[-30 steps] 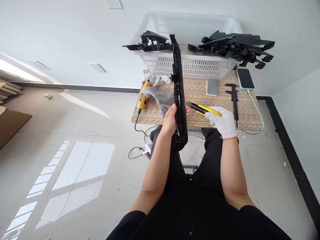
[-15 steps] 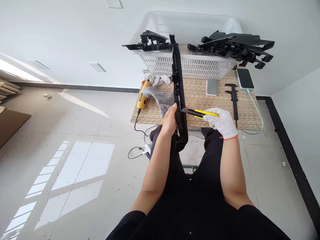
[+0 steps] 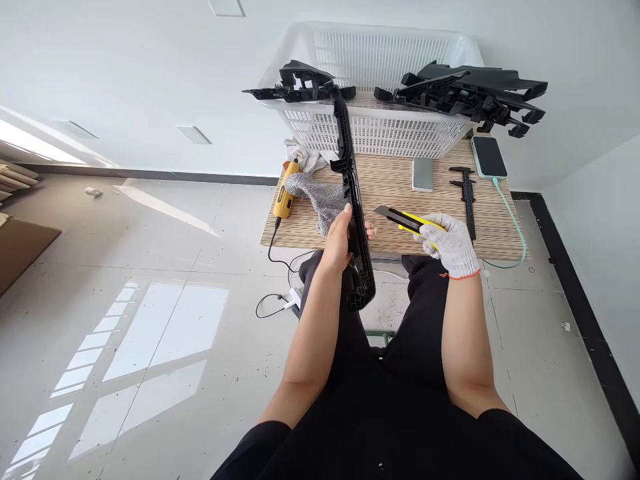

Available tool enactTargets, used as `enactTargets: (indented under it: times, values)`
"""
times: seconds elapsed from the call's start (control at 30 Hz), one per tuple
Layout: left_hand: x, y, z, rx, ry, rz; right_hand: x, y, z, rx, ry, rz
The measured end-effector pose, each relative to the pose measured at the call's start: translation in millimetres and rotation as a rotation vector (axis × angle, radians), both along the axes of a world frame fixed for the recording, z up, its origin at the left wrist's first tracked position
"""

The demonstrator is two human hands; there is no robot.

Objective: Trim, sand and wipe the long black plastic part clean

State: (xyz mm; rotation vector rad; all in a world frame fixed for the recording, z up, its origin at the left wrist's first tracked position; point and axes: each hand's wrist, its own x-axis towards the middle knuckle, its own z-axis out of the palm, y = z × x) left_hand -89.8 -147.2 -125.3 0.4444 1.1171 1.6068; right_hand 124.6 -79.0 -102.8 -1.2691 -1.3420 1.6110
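My bare left hand (image 3: pixel 342 241) is wrapped round a long black plastic trim part (image 3: pixel 351 193), which stands nearly upright over the table's front edge. Its top end leans left toward the white basket (image 3: pixel 380 127). My right hand (image 3: pixel 453 244), in a white knit glove, grips a yellow and black utility knife (image 3: pixel 407 220). The blade points left and stops a short way from the part, not touching it.
On the striped table (image 3: pixel 390 200) lie a grey knit glove (image 3: pixel 323 197), a yellow rotary tool (image 3: pixel 283 193) with a cord, a small grey block (image 3: pixel 423 174), a black caliper (image 3: pixel 467 193) and a charging phone (image 3: pixel 489 158). More black trim parts (image 3: pixel 470 93) rest across the basket's rim.
The knife blade, which had moved in against the part half a second ago, has drawn back to the right. The part's top end has tilted to the left.
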Motion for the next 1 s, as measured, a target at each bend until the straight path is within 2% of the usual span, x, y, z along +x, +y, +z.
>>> enactTargets:
  times: [0.13, 0.4, 0.7, 0.87, 1.0]
  values:
    - [-3, 1, 0.2, -0.053, -0.005, -0.012, 3, 1, 0.2, -0.027, 0.006, 0.030]
    - [-10, 0, -2.5, 0.021, 0.047, -0.073, 5, 3, -1.3, -0.031, 0.025, 0.063]
    - [5, -3, -4.3, 0.156, 0.093, 0.002, 7, 3, -3.1, -0.025, 0.045, 0.067]
    - [7, -3, 0.5, 0.076, 0.082, 0.070, 8, 2, -3.0, -0.037, 0.014, 0.096]
    - [8, 0, -5.2, 0.074, 0.094, 0.080, 8, 0, -1.6, -0.018, -0.045, 0.141]
